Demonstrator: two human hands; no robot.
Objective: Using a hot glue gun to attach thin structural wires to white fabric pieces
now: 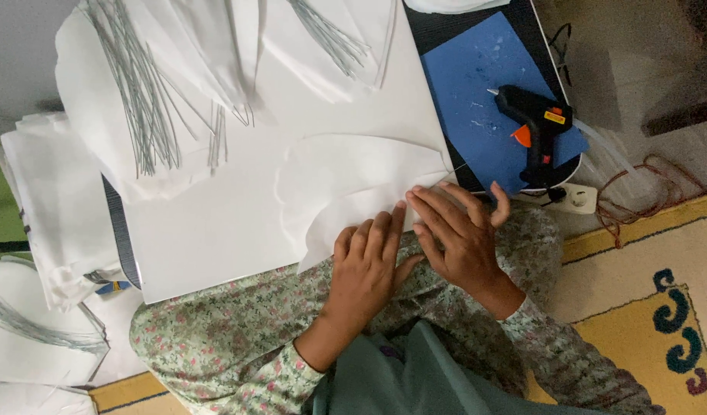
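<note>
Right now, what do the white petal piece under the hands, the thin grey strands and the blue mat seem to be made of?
White petal piece: soft matte sheet, probably thin foam or felt-like fabric; it lies limp with a smooth cut edge. Thin grey strands: likely fine metal wire; straight, stiff, faintly shiny. Blue mat: seemingly matte foam or card, flecked with pale, dried-looking spots. Both the left hand and the right hand press flat on the petal piece.

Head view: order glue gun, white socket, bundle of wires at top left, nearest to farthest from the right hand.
From the right hand:
1. White socket, on the floor just right of it.
2. Glue gun, on the blue sheet above it.
3. Bundle of wires, far top left.
</note>
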